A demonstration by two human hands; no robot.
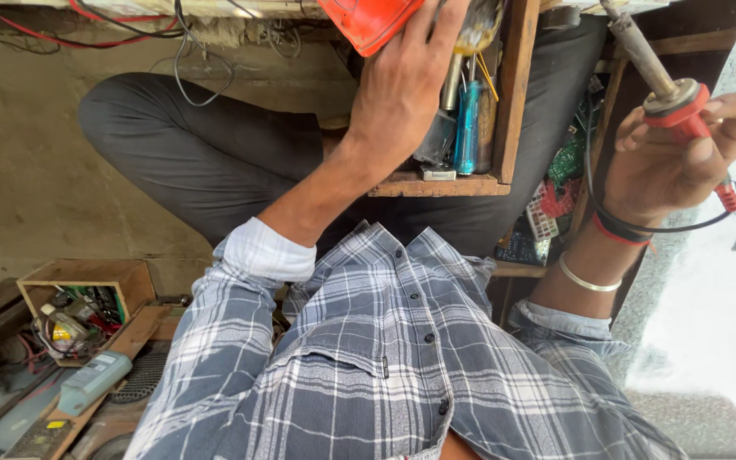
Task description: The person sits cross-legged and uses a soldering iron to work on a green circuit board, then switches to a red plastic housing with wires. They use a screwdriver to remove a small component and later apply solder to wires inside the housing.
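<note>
My left hand point(402, 85) reaches forward and rests on an orange plastic casing point(368, 21) at the top edge of the view, just above a small wooden box point(513, 94) holding upright tools with blue and grey handles. My right hand point(683, 162) grips a soldering iron point(670, 89) by its red handle, the metal shaft pointing up and away, its black cord looping around my wrist. I sit cross-legged in dark trousers and a grey plaid shirt.
Green circuit boards point(566, 162) and loose parts fill a wooden tray between my knees. A second wooden box point(87, 277) with wires and components stands at the lower left, beside a pale blue device point(91, 382). Red and black wires point(87, 34) trail across the concrete floor.
</note>
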